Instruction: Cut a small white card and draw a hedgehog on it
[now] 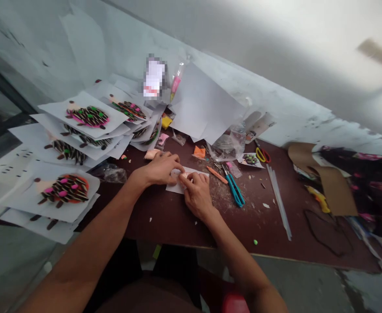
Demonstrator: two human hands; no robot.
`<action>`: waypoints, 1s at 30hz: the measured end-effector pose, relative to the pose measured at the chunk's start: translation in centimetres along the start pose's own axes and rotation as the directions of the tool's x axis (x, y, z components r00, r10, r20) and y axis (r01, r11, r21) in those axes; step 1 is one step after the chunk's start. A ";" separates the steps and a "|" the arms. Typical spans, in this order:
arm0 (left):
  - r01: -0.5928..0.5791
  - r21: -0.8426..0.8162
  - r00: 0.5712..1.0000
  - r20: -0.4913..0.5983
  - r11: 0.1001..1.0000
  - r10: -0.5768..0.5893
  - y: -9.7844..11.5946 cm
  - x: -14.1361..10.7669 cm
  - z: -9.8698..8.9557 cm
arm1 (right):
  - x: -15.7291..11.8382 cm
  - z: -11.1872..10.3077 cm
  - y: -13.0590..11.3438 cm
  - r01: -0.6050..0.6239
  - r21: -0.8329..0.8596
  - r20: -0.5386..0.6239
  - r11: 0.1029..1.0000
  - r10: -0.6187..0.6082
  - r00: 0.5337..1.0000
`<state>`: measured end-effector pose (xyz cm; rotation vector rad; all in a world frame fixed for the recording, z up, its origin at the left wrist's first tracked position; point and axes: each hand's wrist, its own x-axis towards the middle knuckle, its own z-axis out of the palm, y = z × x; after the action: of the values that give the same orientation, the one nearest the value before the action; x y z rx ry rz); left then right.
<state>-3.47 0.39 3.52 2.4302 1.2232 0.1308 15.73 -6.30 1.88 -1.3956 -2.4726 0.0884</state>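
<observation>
A small white paper card (174,188) lies on the dark table, with a bit of peach modelling clay (184,174) on it, mostly covered by my fingers. My left hand (164,168) reaches in from the left, its fingers bent and its thumb and fingertips at the clay. From the right, my right hand (197,192) rests over the card with curled fingers, thumb and forefinger pinched on the clay. Beside my left hand is a larger peach clay lump (152,154). An orange craft knife (217,174) and teal-handled scissors (235,191) lie right of my right hand.
Paper sheets bearing clay hedgehogs (88,116) are piled at the left. Behind stand a phone (154,78) and a large white sheet (207,104). Clear glue sticks (279,202), yellow-and-red scissors (263,155) and a yellow glue gun (319,198) lie to the right.
</observation>
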 end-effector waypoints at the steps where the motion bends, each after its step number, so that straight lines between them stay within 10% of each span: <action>1: -0.004 0.000 1.000 0.002 1.000 0.004 -0.1 0.0 0.0 | 0.0 0.0 -0.1 0.006 -0.009 0.017 1.000 -0.006 1.000; 30: -0.040 0.026 0.999 0.023 0.999 0.039 0.0 0.0 -0.6 | -0.9 0.2 -0.8 0.021 0.066 0.032 0.998 -0.023 0.999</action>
<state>-3.65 0.57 4.02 2.4731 1.1750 0.0993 15.49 -7.44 1.60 -1.3501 -2.4880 0.1872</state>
